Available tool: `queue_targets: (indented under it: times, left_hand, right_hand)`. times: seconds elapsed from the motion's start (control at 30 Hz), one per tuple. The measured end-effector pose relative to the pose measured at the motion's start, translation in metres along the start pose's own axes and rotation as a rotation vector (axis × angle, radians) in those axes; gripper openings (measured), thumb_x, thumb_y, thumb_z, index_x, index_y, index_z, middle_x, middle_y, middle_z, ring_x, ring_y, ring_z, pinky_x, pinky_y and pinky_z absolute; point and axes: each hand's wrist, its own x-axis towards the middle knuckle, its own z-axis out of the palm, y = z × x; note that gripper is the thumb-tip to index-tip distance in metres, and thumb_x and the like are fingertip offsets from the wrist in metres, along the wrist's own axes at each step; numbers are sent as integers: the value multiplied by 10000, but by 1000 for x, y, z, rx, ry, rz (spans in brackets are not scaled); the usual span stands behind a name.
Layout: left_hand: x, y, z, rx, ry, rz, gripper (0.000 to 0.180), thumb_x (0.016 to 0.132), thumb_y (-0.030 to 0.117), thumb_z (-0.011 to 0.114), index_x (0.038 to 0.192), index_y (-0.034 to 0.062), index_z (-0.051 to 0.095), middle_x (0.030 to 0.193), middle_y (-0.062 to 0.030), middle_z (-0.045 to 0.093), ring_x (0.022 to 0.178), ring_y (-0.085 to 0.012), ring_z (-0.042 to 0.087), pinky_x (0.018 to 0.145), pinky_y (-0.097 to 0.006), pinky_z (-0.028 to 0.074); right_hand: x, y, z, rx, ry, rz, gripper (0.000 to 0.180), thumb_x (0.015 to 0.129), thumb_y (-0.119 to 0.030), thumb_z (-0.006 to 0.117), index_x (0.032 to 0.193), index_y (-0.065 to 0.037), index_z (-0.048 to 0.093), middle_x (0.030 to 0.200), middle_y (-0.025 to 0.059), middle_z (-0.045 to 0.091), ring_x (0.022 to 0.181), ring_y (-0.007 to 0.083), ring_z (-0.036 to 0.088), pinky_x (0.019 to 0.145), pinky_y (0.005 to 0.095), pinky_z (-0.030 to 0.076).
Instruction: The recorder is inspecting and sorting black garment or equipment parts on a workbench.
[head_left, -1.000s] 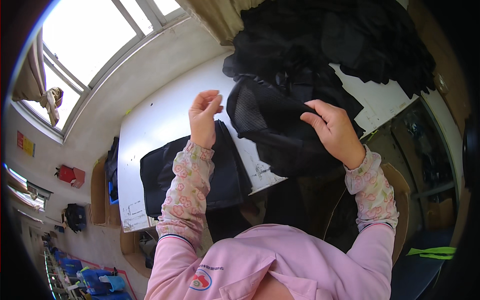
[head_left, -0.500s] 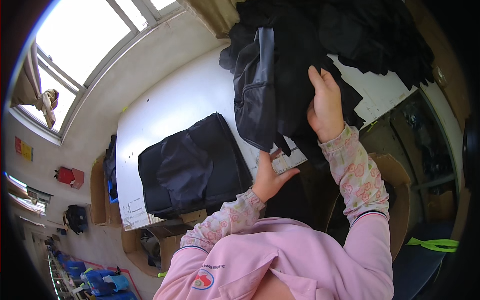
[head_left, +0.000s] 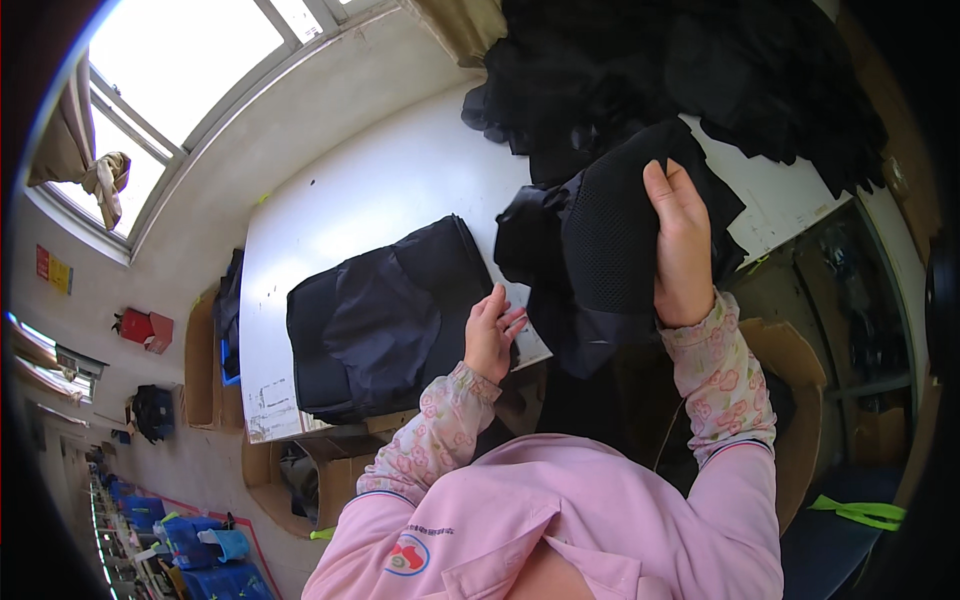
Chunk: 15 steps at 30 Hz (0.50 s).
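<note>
My right hand (head_left: 683,250) is closed on the edge of a black fabric piece (head_left: 612,235), thumb on top. The piece has a honeycomb mesh panel and hangs in folds over the table's front edge. My left hand (head_left: 488,338) is open, fingers apart with nothing between them, just right of a neat stack of black fabric pieces (head_left: 385,320). On top of that stack lies a smoother dark panel. Behind my right hand, a large loose heap of black fabric (head_left: 690,75) covers the far right of the white table (head_left: 350,210).
Cardboard boxes stand below the table, one at the left (head_left: 282,475) and one at the right (head_left: 800,400). A window (head_left: 180,60) and a tied curtain (head_left: 108,185) are at the left wall. Blue bins (head_left: 195,540) line the floor far left.
My right hand has drawn the fabric piece toward me and turned it, so its mesh side shows. My left hand has let go and moved left, toward the stack.
</note>
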Motion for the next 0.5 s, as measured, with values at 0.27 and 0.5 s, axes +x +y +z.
queue_targets:
  times: [0.27, 0.5]
  left_hand:
    - [-2, -54, 13, -162, -510, -571, 653, 896, 560, 571, 1310, 65, 469, 1192, -114, 556, 1055, -253, 611, 950, -419, 478]
    - [-19, -44, 57, -351, -470, -703, 513, 940, 428, 550, 1255, 24, 567, 1296, -125, 585, 1186, -278, 558, 1061, -440, 398]
  right_hand:
    - [-7, -42, 21, 33, -77, 61, 257, 1009, -230, 486, 1131, -30, 591, 1005, 42, 662, 853, 118, 638, 760, 239, 519]
    - [-25, -57, 15, 32, -90, 87, 290, 1017, -256, 462, 1143, -29, 590, 1026, 50, 660, 862, 114, 637, 761, 234, 516]
